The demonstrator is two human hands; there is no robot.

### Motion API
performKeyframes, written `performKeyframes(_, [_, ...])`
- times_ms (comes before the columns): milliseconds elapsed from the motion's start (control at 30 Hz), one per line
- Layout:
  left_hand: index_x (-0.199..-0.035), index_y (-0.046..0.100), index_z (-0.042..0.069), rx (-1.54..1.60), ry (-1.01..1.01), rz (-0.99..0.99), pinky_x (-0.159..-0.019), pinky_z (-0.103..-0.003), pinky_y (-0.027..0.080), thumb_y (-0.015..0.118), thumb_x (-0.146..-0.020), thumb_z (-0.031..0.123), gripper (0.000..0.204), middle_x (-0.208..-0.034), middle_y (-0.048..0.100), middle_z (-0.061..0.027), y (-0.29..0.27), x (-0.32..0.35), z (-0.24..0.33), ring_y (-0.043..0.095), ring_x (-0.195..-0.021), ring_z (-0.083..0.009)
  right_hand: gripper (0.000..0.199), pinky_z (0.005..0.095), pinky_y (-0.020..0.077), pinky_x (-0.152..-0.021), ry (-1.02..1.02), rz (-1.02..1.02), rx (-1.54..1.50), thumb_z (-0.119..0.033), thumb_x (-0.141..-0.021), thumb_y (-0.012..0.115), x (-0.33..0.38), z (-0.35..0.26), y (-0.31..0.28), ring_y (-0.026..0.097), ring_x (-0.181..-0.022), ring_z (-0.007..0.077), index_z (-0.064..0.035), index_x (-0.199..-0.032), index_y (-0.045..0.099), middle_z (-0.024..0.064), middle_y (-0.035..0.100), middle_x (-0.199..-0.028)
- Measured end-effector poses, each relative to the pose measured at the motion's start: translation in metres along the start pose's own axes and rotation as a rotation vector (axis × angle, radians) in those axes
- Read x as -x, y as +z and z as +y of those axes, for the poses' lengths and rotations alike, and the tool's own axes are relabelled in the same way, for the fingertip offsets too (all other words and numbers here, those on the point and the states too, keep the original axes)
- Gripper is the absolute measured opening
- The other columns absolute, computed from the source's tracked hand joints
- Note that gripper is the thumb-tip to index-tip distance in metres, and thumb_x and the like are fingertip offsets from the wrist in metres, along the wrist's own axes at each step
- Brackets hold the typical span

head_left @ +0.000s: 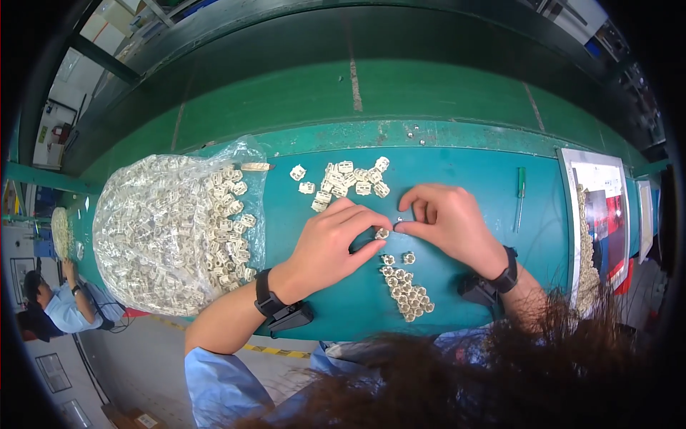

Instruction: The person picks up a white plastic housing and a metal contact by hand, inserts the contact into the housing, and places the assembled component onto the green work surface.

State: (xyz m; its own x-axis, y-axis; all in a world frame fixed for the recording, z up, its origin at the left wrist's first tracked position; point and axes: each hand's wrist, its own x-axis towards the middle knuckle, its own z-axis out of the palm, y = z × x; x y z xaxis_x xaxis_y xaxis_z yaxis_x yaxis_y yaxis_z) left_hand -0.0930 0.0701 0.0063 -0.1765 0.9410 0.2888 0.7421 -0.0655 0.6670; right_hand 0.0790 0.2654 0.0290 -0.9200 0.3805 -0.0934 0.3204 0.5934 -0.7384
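In the middle of the green table, my left hand (334, 237) is closed, pinching a small cream plastic part (382, 234) between thumb and fingers. Close beside it on the right, my right hand (451, 223) has thumb and index finger almost together near the part; a tiny dark or shiny piece seems to be at the fingertips, too small to name. Below the hands stands a tight group of similar cream parts (407, 292) with their round openings up, and a single cream part (409, 257) sits just above the group. Beyond my left hand lies a loose scatter of cream parts (346, 167).
A big clear plastic bag (153, 229) full of cream parts lies open at the left. A green-handled screwdriver (521, 182) rests to the right, before a framed sheet (607, 214) in a plastic cover. Across the table is a green conveyor belt (286, 96). Another person (71, 304) sits far left.
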Motion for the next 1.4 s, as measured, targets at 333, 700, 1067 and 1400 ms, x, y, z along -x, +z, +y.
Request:
performKeyframes(333, [-0.114,0.085,0.019,0.06,-0.017,-0.035,-0.089,-0.038,0.059,0.097,-0.081,0.017,0.035,-0.111,0.078,0.0027,0.001,0.004,-0.005,0.067,-0.102,-0.0239,0.022,0.0349,0.0473,-0.058,-0.035,0.089,-0.066,-0.006,-0.086,0.092,0.012,0.002,0.011,0.058,-0.062,0.0158,-0.0081,-0.106,0.084,0.0037,0.065,-0.079])
performKeyframes(700, [-0.112,0.084,0.018,0.076,0.0,-0.041,-0.087,-0.038,0.059,0.097,-0.081,0.016,0.034,-0.108,0.076,0.0025,0.002,0.004,-0.008,0.066,-0.099,-0.0242,0.019,0.0329,0.0467,-0.059,-0.138,0.114,0.092,-0.005,-0.088,0.091,0.015,0.002,0.015,0.058,-0.064,0.0149,-0.0069,-0.105,0.083,0.0029,0.063,-0.077])
performKeyframes(1067, [-0.111,0.086,0.021,0.034,-0.004,-0.071,-0.085,-0.038,0.059,0.094,-0.085,0.016,0.028,-0.109,0.073,0.004,0.001,0.003,-0.006,0.067,-0.1,-0.0227,0.016,0.0277,0.0502,-0.064,-0.115,0.048,-0.16,0.001,-0.09,0.09,0.029,-0.015,0.003,0.062,-0.07,0.0099,-0.0034,-0.103,0.084,0.0012,0.069,-0.08])
performKeyframes(1400, [-0.113,0.087,0.023,0.102,0.164,-0.091,-0.089,-0.037,0.062,0.09,-0.09,0.019,0.023,-0.121,0.075,0.0053,0.002,0.002,-0.008,0.068,-0.106,-0.0231,0.015,0.0264,0.0494,-0.065,0.01,0.037,-0.297,0.001,-0.091,0.089,0.03,-0.013,-0.019,0.061,-0.072,0.0081,-0.0022,-0.105,0.085,-0.0003,0.069,-0.081])
